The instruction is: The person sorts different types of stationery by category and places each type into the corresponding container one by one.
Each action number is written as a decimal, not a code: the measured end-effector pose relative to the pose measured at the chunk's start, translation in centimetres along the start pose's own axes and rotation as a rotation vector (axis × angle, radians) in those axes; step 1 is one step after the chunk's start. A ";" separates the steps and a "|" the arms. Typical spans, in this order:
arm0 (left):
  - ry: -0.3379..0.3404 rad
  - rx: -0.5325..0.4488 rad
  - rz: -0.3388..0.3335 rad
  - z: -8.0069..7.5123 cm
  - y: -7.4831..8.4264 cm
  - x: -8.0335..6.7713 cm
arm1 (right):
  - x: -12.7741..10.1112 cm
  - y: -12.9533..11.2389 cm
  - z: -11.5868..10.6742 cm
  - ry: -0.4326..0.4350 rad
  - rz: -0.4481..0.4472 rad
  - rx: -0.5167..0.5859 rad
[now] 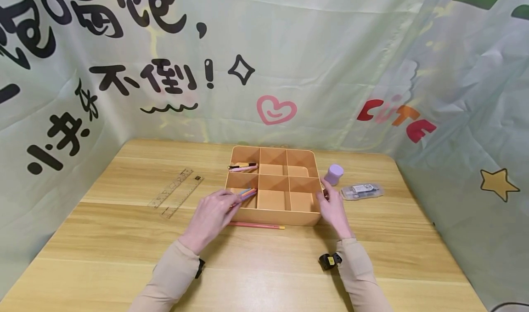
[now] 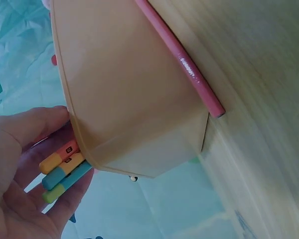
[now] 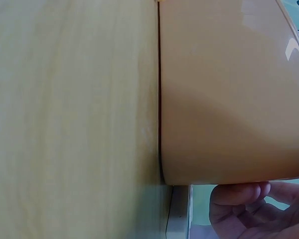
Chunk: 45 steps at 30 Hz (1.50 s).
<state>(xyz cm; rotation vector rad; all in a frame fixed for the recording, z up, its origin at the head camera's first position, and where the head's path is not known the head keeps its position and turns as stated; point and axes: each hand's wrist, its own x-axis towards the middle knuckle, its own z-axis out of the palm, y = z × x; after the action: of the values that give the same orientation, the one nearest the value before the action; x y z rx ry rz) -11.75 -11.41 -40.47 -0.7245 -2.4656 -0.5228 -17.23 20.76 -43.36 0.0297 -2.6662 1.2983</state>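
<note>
My left hand [image 1: 211, 216] grips several slim two-coloured pens [image 1: 249, 193] at the front left compartment of a peach divided storage box [image 1: 272, 218]. Their orange, yellow and teal ends [image 2: 65, 169] stick out between thumb and fingers in the left wrist view, by the box rim. At the box's right wall, my right hand [image 1: 334, 211] holds the side, its fingers [image 3: 239, 194] curled against the outside. A black-and-yellow pen [image 1: 241, 166] and a pinkish one lie in the back left compartment. Along the front wall, on the table, lies a pink pencil [image 1: 260, 225].
Two clear rulers [image 1: 182, 197] lie on the wooden table [image 1: 264, 275] left of the box. To its right are a small purple container [image 1: 334, 174] and a clear plastic case [image 1: 362, 191] with a label. A printed cloth [image 1: 314, 64] hangs around the back and sides.
</note>
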 end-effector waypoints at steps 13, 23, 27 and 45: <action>0.007 0.007 0.149 -0.5 0.5 0.3 | 0.0 -0.1 -0.1 -0.009 0.007 0.002; -0.054 -0.134 0.440 -1.4 2.5 0.5 | -0.1 -0.1 0.0 -0.015 0.007 -0.003; -0.171 -0.187 0.425 -1.6 3.2 0.4 | -0.1 -0.1 0.0 -0.013 0.004 0.001; -0.710 -0.124 0.037 -0.8 3.9 -1.0 | 0.0 0.1 -0.1 -0.016 0.001 0.006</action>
<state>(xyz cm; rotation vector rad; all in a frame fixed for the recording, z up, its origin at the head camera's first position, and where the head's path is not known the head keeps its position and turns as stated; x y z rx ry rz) -8.45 -9.19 -39.60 -1.1615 -3.0742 -0.4597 -17.20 20.91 -43.37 0.0393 -2.6763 1.3123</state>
